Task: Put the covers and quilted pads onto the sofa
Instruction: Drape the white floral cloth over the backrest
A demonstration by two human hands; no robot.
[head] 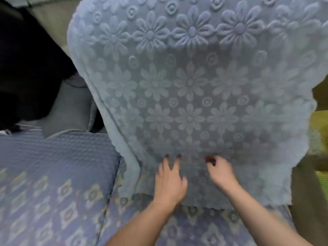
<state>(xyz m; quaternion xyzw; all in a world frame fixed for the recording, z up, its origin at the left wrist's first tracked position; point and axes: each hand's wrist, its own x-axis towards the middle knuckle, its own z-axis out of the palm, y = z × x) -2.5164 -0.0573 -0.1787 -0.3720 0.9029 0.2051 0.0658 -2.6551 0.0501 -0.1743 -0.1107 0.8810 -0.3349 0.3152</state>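
One soft, plush blue quilted pad (191,86) with an embossed flower pattern drapes over the sofa (53,174) backrest down to the right seat; it looks light, limp and easily bunched (best handled at its edges). The left hand (169,181) presses it with spread fingers; the right hand (219,170) pinches the fabric. Two patterned seat cushions show.

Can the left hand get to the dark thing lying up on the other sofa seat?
Probably yes, with a stretch. The left hand rests with fingers spread on the flowery blue cover, and the dark thing lies far off to its left, past the patterned seat cushion. Nothing stands between them.
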